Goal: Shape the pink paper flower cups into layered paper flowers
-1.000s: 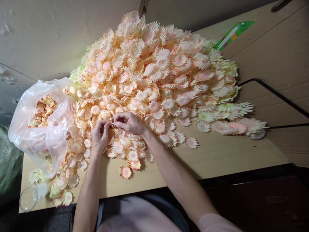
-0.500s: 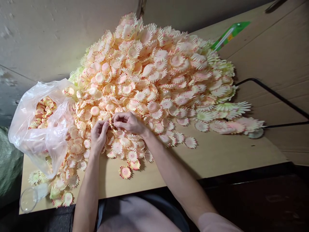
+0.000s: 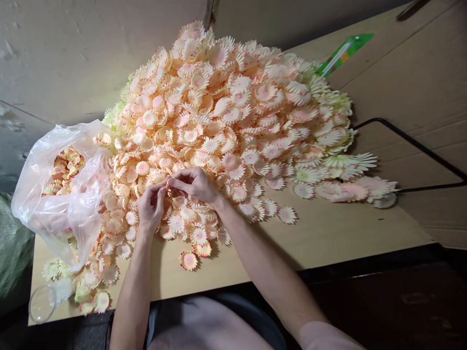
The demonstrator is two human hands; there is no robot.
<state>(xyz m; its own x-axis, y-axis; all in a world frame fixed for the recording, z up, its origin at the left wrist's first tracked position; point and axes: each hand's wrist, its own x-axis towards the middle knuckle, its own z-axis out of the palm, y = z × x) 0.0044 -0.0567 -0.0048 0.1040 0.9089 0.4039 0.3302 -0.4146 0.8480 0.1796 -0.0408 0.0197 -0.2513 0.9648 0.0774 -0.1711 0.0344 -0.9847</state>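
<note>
At the front of a large heap of artificial flower petal pieces (image 3: 237,121), both of my hands meet over one small piece. My left hand (image 3: 150,206) is closed, its thumb and fingers pinching the left side of this petal piece (image 3: 168,187). From the right, my right hand (image 3: 193,184) pinches the same piece between thumb and forefinger. The piece is cream with reddish edges and mostly covered by my fingers. Round, pale pink flower pieces with fringed rims lie under and around both hands.
A clear plastic bag (image 3: 54,209) holding curled flower pieces stands at the left. A transparent cup (image 3: 43,304) lies near the table's (image 3: 328,238) front left corner. A green packet (image 3: 345,54) leans at the back right, and a bent black rod (image 3: 419,148) juts in from the right.
My fingers have shifted slightly around the small petal piece, the left fingertips reaching further under the right ones. The heap and bag look unchanged apart from a slight camera shift.
</note>
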